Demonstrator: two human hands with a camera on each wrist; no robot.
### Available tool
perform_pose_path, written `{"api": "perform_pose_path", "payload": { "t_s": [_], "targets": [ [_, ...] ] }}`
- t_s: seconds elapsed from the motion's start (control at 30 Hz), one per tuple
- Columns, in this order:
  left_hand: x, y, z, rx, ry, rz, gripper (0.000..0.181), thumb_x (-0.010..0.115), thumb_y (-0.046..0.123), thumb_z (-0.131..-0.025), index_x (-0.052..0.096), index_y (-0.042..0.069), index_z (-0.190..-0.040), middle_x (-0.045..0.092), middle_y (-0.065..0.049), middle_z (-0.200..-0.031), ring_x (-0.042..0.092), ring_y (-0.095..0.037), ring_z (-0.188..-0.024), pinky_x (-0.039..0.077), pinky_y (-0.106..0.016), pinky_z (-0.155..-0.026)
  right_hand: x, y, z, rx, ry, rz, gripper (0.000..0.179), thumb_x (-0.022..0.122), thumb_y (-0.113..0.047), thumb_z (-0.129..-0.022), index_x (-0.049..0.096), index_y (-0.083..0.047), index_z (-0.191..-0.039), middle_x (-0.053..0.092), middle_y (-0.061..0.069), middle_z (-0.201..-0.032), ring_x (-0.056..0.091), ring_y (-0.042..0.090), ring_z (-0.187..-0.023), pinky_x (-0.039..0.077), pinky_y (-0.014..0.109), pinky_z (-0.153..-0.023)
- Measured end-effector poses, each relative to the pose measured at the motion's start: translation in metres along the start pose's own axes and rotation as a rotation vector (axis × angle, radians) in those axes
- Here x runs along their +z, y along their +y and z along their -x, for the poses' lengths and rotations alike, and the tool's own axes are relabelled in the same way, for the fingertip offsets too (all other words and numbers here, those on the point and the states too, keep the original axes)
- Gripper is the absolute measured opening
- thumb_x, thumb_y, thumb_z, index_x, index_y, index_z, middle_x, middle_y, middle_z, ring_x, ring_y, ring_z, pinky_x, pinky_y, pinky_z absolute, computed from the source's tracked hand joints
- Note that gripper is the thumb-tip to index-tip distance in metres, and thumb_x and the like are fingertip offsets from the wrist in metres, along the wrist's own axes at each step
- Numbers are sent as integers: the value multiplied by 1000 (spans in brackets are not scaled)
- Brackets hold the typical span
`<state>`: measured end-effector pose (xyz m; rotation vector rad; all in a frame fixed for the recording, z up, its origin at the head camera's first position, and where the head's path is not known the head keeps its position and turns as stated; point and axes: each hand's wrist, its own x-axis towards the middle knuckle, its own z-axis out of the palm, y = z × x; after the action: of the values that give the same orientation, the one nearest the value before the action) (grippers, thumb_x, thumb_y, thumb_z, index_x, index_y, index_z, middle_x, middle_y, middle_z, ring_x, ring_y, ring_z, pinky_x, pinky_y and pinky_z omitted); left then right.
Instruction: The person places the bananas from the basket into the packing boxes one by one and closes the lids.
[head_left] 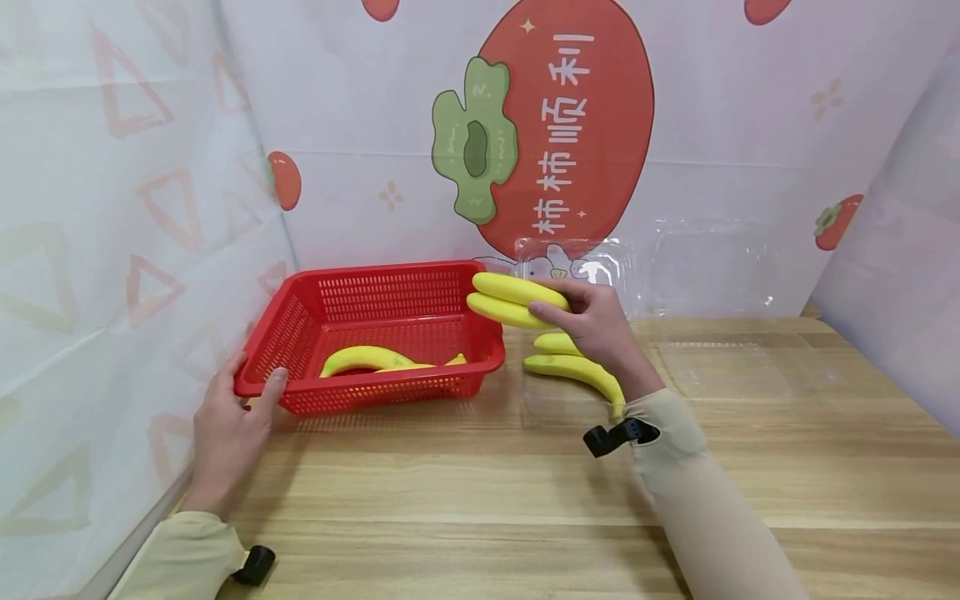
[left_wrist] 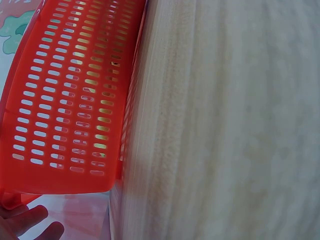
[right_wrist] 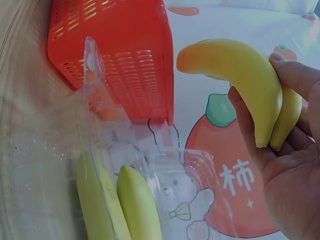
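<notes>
My right hand (head_left: pixel 600 325) holds two yellow bananas (head_left: pixel 510 300) side by side, raised at the right end of a red plastic basket (head_left: pixel 412 375). In the right wrist view, the thumb and fingers wrap the stem end of the curved bananas (right_wrist: pixel 260 85). At the basket's near left corner my left hand (head_left: pixel 232 433) grips the rim, its thumb over the front edge. Inside the basket lie more bananas (head_left: pixel 367 358), partly hidden by the front wall. Below my right hand, two bananas (head_left: pixel 577 371) rest in a clear plastic box (right_wrist: pixel 95 120), partly covered by that hand and forearm.
A clear lid (head_left: pixel 712 267) stands open at the back right, against the printed backdrop (head_left: pixel 720 125). Pale cloth walls (head_left: pixel 112 250) close off the left and right sides. The wooden table (head_left: pixel 450 500) runs along the front.
</notes>
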<state>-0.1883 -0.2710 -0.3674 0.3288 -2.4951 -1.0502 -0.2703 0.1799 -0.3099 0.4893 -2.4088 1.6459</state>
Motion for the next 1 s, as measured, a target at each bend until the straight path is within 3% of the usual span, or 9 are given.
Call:
{"api": "perform_pose_path", "payload": {
  "t_s": [0.23, 0.7, 1.0],
  "targets": [
    [-1, -2, 1, 1, 3, 4, 82, 58, 54, -105, 29, 10, -168, 51, -27, -157, 57, -40, -126, 45, -21, -85, -6, 2, 3, 15, -16, -30, 45, 79, -31, -97, 72, -18, -140, 72, 11, -129, 71, 18, -97, 62, 19, -83],
    [0, -2, 0, 15, 3, 4, 82, 58, 53, -105, 29, 8, -168, 52, -28, -155, 58, -40, -122, 35, -7, -75, -27, 5, 10, 50, 29, 36, 48, 80, -33, -96, 72, -15, -140, 73, 12, -127, 69, 10, -93, 60, 17, -80],
    [0, -1, 0, 3, -1, 4, 82, 59, 51, -105, 29, 8, -168, 51, -28, -155, 58, -40, -123, 34, -6, -75, -44, 15, 15, 26, 7, 62, 49, 79, -32, -97, 71, -13, -141, 75, -2, -120, 70, 9, -94, 62, 20, -81]
  ]
}}
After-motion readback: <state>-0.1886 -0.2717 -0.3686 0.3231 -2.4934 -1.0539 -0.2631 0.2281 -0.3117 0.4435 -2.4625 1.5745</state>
